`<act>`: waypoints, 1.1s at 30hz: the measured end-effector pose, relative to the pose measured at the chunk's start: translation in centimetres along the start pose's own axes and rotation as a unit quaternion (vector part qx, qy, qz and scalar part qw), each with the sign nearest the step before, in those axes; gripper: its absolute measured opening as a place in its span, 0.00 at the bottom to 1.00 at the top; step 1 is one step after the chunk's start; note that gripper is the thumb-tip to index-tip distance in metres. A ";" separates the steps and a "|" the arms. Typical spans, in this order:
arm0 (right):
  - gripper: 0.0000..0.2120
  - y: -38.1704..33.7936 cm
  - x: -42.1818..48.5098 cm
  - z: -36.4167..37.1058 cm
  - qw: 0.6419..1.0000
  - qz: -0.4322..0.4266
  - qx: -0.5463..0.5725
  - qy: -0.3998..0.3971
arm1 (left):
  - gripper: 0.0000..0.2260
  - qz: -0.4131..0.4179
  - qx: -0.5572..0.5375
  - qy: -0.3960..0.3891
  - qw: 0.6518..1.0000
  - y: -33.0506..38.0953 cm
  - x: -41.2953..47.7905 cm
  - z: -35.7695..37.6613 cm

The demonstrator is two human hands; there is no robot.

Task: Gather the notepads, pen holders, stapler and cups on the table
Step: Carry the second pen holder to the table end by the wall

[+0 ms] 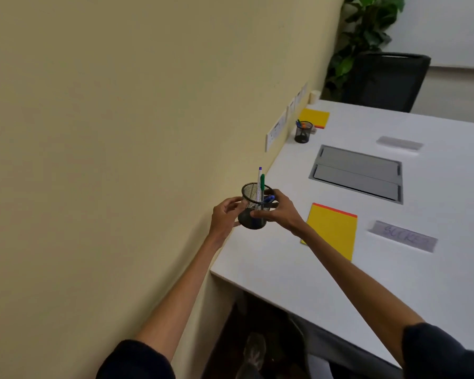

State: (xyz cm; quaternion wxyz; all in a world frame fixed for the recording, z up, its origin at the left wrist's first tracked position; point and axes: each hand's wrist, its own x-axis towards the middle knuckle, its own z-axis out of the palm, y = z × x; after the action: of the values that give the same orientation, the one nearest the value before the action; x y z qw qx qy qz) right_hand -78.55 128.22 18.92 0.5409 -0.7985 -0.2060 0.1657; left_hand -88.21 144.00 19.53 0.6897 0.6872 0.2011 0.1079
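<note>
At the bench's (285, 269) nine-o'clock edge, beside the wall, both hands hold a black wire-mesh pen holder (255, 206) just above the white surface: left grip (226, 214) and right grip (281, 212) closed round its sides. It carries a green pen, a white pen and a blue one. Gathering appears under way; next, probably, the rectangular yellow notepad (333, 232) at three o'clock. A second mesh holder (303, 131) with pens stands at one o'clock.

plant (367, 31), blk chair (386, 80), wall sockets (277, 129)
</note>
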 end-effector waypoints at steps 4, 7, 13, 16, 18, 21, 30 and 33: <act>0.38 0.8 5.4 -0.5 1.000 0.006 -0.009 0.028 | 0.14 -0.023 0.013 -0.015 1.000 -0.2 6.4 0.7; 0.39 2.2 9.3 -1.8 0.997 0.017 0.004 0.071 | 0.13 -0.039 0.021 -0.032 0.999 -0.1 11.4 2.5; 0.39 7.1 13.7 -5.0 0.987 0.055 0.032 0.145 | 0.15 -0.040 0.049 -0.062 0.996 -2.3 18.8 8.0; 0.40 9.4 14.4 -5.7 0.977 0.078 0.035 0.193 | 0.17 -0.051 0.062 -0.070 0.994 -4.2 20.8 10.6; 0.40 10.6 14.9 -6.1 0.970 0.082 0.018 0.227 | 0.21 -0.046 0.085 -0.063 0.993 -5.4 21.9 12.1; 0.41 12.2 15.9 -7.2 0.961 0.081 -0.002 0.264 | 0.22 -0.036 0.115 -0.039 0.992 -6.8 23.5 13.8; 0.41 17.5 19.8 -9.5 0.943 0.099 -0.026 0.317 | 0.35 0.064 0.421 -0.102 0.899 -16.6 31.0 15.2; 0.41 19.0 21.3 -9.1 0.936 0.113 -0.023 0.333 | 0.40 0.081 0.493 -0.124 0.857 -19.3 33.3 15.5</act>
State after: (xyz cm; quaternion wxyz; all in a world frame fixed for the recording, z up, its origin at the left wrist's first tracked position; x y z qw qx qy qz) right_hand -52.94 125.51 3.58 0.5375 -0.8383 0.0736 -0.0545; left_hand -54.27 143.50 -4.31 0.2689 0.9588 0.0843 -0.0366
